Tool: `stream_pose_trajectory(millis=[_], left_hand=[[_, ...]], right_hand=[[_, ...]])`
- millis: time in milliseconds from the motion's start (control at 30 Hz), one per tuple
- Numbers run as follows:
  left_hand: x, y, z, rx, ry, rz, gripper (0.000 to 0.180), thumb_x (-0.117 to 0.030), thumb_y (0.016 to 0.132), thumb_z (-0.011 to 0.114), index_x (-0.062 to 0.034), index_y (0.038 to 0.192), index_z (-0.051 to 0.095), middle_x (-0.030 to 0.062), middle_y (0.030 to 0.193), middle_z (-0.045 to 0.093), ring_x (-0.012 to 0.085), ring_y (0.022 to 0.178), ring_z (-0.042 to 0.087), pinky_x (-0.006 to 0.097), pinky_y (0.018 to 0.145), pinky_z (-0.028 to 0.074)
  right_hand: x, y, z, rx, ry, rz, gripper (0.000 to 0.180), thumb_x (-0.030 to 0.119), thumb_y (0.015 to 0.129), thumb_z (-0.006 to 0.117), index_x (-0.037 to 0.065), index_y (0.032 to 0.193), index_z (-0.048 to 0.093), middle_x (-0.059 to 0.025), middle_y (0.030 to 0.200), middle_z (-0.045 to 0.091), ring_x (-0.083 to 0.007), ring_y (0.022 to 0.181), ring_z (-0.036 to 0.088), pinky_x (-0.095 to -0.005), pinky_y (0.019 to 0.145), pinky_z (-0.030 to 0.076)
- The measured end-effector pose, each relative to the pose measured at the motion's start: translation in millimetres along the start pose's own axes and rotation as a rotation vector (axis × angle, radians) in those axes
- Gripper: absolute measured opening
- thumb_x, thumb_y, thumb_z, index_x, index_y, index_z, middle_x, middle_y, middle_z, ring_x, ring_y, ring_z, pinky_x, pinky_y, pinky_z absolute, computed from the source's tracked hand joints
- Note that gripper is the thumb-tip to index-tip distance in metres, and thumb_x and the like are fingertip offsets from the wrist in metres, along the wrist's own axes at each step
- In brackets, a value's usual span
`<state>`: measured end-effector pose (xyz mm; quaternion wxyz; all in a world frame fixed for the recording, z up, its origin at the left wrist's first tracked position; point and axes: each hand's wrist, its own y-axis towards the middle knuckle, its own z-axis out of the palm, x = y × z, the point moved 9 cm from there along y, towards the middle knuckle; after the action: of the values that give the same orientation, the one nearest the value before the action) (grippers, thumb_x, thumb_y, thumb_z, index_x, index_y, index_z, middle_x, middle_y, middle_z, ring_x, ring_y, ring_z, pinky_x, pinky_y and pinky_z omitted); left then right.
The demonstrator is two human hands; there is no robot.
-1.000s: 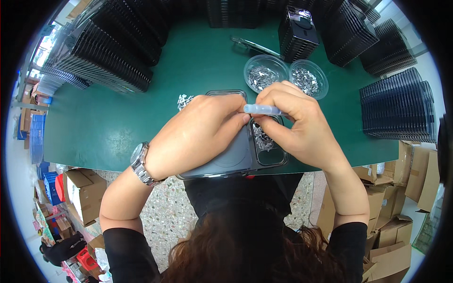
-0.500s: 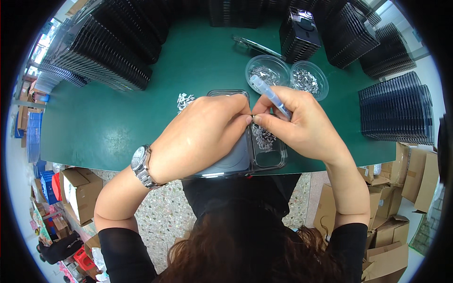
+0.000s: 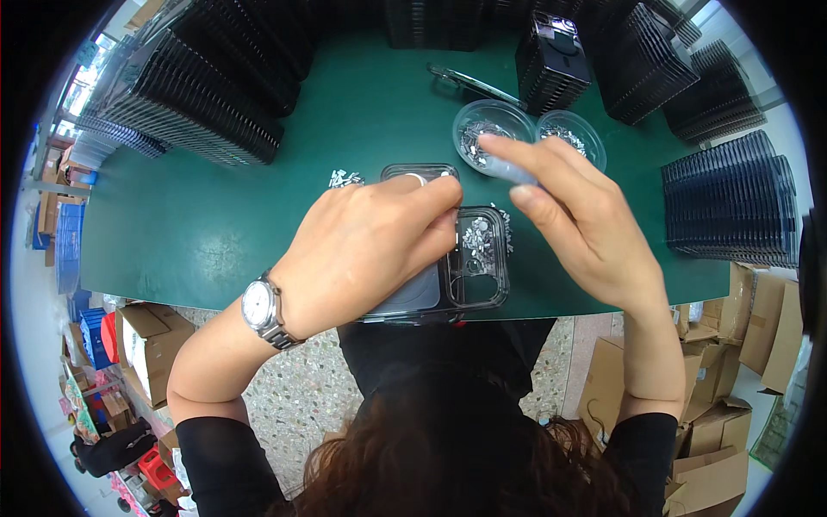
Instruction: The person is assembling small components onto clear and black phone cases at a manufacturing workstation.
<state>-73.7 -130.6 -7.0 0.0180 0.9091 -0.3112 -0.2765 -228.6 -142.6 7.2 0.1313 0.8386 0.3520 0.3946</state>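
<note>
Head view: L hand (image 3: 370, 233), w/ watch (image 3: 260, 306) on wrist, was closed on a dark phone case (image 3: 422, 291) nr the tabletop's (image 3: 198, 233) front edge. R hand (image 3: 590, 220) hung just R of it, thumb & forefinger wide apart, a blurred pale-blue pen (image 3: 512, 171) held by the fingers. Metal bits (image 3: 479, 237) showed thru the case's window; 2 clear bowls (image 3: 495, 109) stood beyond.

No lettering, labels or numbers could be read; wristwatch (image 3: 258, 304) dial at near left, cardboard boxes (image 3: 761, 323) at near right: illegible.
</note>
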Motion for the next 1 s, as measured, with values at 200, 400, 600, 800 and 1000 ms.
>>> stream_pose_trajectory(millis=[200, 400, 600, 800, 1000], left_hand=[[-5, 0, 0, 0.052, 0.060, -0.013, 0.012, -0.013, 0.097, 0.070, -0.0064, 0.105, 0.066, 0.0143, 0.085, 0.068, 0.0369, 0.071, 0.067, 0.044, 0.061, 0.052], [-13, -5, -6, -0.038, 0.044, 0.027, 0.014, -0.011, 0.095, 0.072, -0.0035, 0.103, 0.063, 0.0156, 0.085, 0.068, 0.0370, 0.072, 0.067, 0.044, 0.061, 0.052], [-8, -6, -10, -0.072, 0.057, -0.031, 0.015, -0.006, 0.094, 0.074, -0.0030, 0.102, 0.062, 0.0154, 0.084, 0.067, 0.0374, 0.072, 0.066, 0.043, 0.062, 0.051], [-2, -4, -8, -0.088, 0.069, -0.049, 0.014, -0.006, 0.094, 0.074, -0.0032, 0.101, 0.063, 0.0153, 0.085, 0.067, 0.0375, 0.073, 0.066, 0.043, 0.063, 0.051], [19, -16, -33, -0.133, -0.044, -0.163, 0.015, -0.010, 0.098, 0.066, 0.0007, 0.105, 0.058, 0.0202, 0.084, 0.068, 0.0412, 0.078, 0.069, 0.046, 0.064, 0.054]], right_hand=[[33, -9, 21, 0.284, -0.559, -0.107, 0.042, 0.021, 0.092, 0.073, 0.008, 0.132, 0.069, -0.0053, 0.091, 0.058, -0.0206, 0.073, 0.064, -0.0354, 0.058, 0.055], [43, -8, 29, 0.220, -0.530, -0.184, 0.036, 0.010, 0.081, 0.070, 0.000, 0.116, 0.069, -0.0037, 0.086, 0.055, -0.0168, 0.072, 0.061, -0.0287, 0.053, 0.052], [38, -5, 38, 0.094, -0.526, -0.129, 0.024, 0.008, 0.081, 0.069, 0.003, 0.104, 0.066, -0.0024, 0.082, 0.053, -0.0155, 0.070, 0.060, -0.0289, 0.051, 0.050], [31, 0, 39, 0.106, -0.470, -0.040, 0.026, 0.007, 0.085, 0.072, 0.004, 0.110, 0.067, -0.0047, 0.084, 0.055, -0.0201, 0.072, 0.062, -0.0336, 0.056, 0.051], [4, 18, 16, 0.151, -0.122, 0.036, 0.029, 0.023, 0.095, 0.074, 0.003, 0.116, 0.069, -0.0095, 0.096, 0.067, -0.0274, 0.084, 0.069, -0.0389, 0.070, 0.058]])
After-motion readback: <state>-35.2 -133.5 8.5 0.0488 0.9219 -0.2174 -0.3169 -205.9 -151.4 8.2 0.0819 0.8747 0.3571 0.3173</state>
